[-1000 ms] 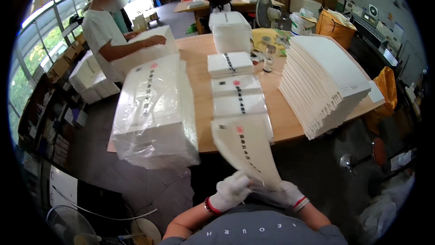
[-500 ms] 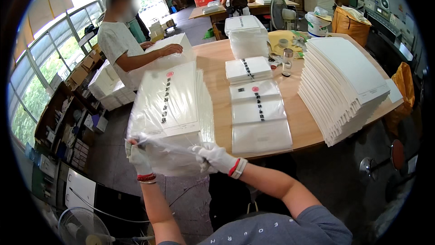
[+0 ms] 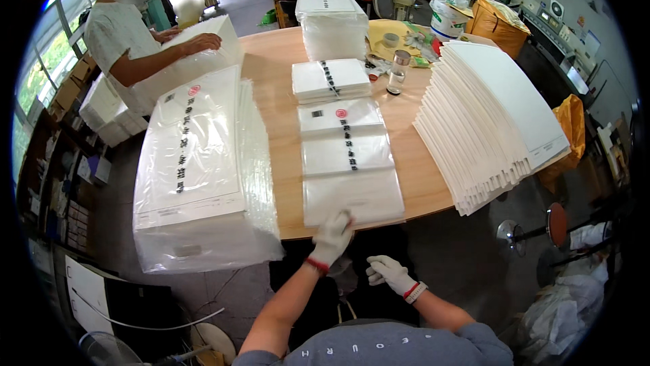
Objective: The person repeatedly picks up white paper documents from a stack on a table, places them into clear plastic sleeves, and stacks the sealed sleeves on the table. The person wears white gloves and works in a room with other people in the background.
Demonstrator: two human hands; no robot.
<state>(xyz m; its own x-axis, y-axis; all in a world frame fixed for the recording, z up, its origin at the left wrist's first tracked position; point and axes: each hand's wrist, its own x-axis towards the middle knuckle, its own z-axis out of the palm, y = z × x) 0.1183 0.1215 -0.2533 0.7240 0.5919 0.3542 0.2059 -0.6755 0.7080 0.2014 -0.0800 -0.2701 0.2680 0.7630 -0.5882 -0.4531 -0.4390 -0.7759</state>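
Bags (image 3: 349, 193): clear, flat, overlapping in a row at the near edge of the table (image 3: 281, 129), black print down the middle, a red round mark on the far part.

Your left hand (image 3: 332, 239), white-gloved, is at the near edge of the bags, fingers bent together, fingertips over the lowest one; whether they pinch the film, I cannot tell. Your right hand (image 3: 391, 272), also gloved, hangs apart from the table, in front of your body, fingers partly curled; its palm is hidden, so I cannot tell if it is closed.

To your left stands a large wrapped stack (image 3: 189, 156), white, film loose around its near end. To your right, a tall pile of white sheets (image 3: 501, 102), its layers fanned. Beyond the bags: a low bundle (image 3: 332, 81), then a taller pack (image 3: 333, 34). Just right of the bundle, a glass jar (image 3: 398, 76) stands upright.
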